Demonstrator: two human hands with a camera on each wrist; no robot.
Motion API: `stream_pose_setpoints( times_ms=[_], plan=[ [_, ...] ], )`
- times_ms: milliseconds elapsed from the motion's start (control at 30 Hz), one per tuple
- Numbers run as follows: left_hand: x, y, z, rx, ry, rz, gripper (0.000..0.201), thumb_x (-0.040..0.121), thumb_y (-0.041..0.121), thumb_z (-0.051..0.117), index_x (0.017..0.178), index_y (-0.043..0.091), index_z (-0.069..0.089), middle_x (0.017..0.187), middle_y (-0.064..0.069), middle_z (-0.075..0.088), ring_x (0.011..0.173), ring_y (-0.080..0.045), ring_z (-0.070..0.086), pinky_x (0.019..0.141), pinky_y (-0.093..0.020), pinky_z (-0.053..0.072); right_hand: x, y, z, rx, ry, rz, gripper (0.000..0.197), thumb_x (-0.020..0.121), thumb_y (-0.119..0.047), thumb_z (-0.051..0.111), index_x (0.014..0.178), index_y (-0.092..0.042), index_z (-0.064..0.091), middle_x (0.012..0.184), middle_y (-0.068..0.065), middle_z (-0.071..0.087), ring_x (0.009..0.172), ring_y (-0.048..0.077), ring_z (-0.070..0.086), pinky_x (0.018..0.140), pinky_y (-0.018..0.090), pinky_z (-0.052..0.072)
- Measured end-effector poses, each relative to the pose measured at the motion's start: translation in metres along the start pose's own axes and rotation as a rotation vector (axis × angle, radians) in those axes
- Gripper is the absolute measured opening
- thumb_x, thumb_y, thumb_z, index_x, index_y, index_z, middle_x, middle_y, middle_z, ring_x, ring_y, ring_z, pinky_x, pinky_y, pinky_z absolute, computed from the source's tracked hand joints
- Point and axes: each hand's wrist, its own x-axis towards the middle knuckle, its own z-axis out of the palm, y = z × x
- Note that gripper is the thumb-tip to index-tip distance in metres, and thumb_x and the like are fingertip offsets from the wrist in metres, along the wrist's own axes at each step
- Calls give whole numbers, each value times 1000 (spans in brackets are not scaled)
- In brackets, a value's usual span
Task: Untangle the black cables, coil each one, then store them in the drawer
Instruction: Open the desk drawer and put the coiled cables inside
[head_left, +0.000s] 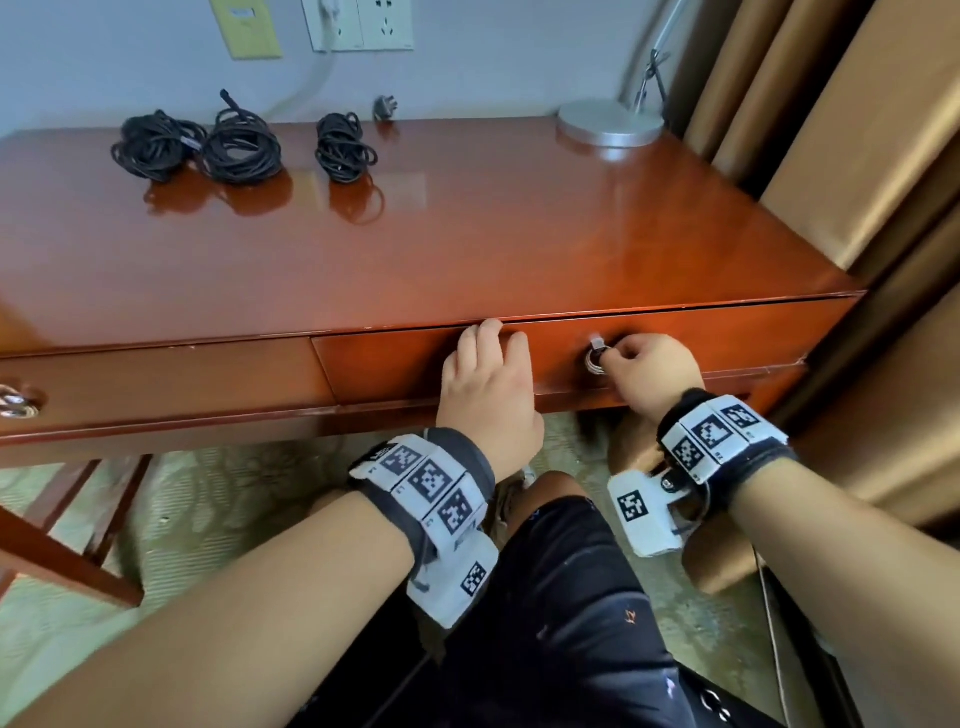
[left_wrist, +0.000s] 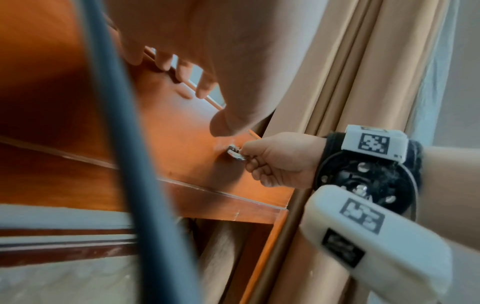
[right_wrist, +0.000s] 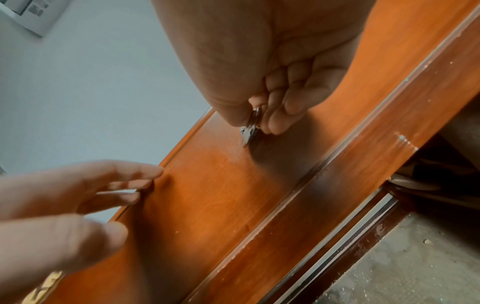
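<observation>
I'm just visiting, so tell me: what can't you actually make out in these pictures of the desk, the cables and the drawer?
- Inside of the drawer: hidden in every view behind its front.
- Ring pull: in the head view the right hand covers part of it.
- Three coiled cables: small in the head view; plug types unreadable.
- Left hand: blurred in both wrist views; a dark out-of-focus band crosses the left wrist view.

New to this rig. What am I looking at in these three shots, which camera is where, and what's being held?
No robot: a person wears tagged wristbands with cameras. The big picture comes from a head camera looking down; the other two look along each wrist.

On the desk lie three black cable coils, and a lamp base.

The right hand pinches the metal ring pull on the drawer; the right wrist view shows this close up. The left hand rests straight fingers at the drawer's top edge. The drawer looks barely open, if at all.
</observation>
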Motion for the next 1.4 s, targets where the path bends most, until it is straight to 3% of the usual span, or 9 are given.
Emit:
stream_pose_setpoints(
  times_ms=[200,467,633,700,900,1033,1167,1300,1400],
  plan=[
    [7,31,-11,-376,-80,-130,52,89,24,55,137,14,38,137,-8,30,127,-27,27,107,-34,28,-3,-2,0,-20,1,7,23,89,-30,53,73,-17,62,69,4,62,72,28,57,63,28,38],
    [-10,7,-1,-39,-83,-48,70,90,28,55,150,12,21,154,-12,16,143,-30,16,118,-41,18,-11,-3,-2,0,-13,18,25,90,-31,53,73,-15,62,65,4,60,70,28,57,63,28,39],
    [-30,6,5,38,123,-22,41,72,23,64,110,19,51,114,-6,42,100,-28,42,87,-42,38,-55,15,-12,-106,-7,-38,31,89,-31,56,64,-12,55,60,1,57,67,29,56,62,31,39],
    [-36,7,6,63,177,-7,42,70,24,64,110,20,52,114,-6,45,101,-28,43,84,-42,38,-73,14,-23,-238,-41,-78,30,90,-35,52,70,-13,58,67,0,61,73,30,60,64,32,44],
    [-38,3,-14,107,37,46,25,95,38,42,113,26,54,104,7,53,101,-19,46,88,-40,32,-104,-16,-44,-516,109,-116,39,90,-51,46,71,-20,58,66,-3,51,72,25,54,61,30,41],
    [-41,0,-18,120,20,81,29,97,33,41,119,23,57,110,5,57,105,-19,50,96,-40,35,-115,-18,-32,-445,315,-358,30,83,-43,60,96,-16,60,92,3,55,88,24,52,67,34,48],
    [-45,0,-21,99,6,101,30,97,30,42,120,22,58,113,4,58,108,-19,51,99,-40,37,-114,-37,-20,-458,60,-433,43,87,-43,53,123,-20,58,117,0,62,106,23,56,89,35,47],
    [-60,1,-28,51,1,146,26,99,33,39,109,23,62,104,6,60,101,-16,54,95,-37,44,-130,-41,-23,-511,73,-437,35,87,-52,49,101,-26,68,91,-6,64,87,19,58,76,33,48],
    [-75,6,-34,20,-57,169,32,99,42,39,99,21,63,94,5,61,90,-15,58,85,-35,52,-145,-38,-39,-545,-20,-447,38,84,-62,47,95,-32,67,86,-11,61,82,13,58,71,29,50]
  ],
)
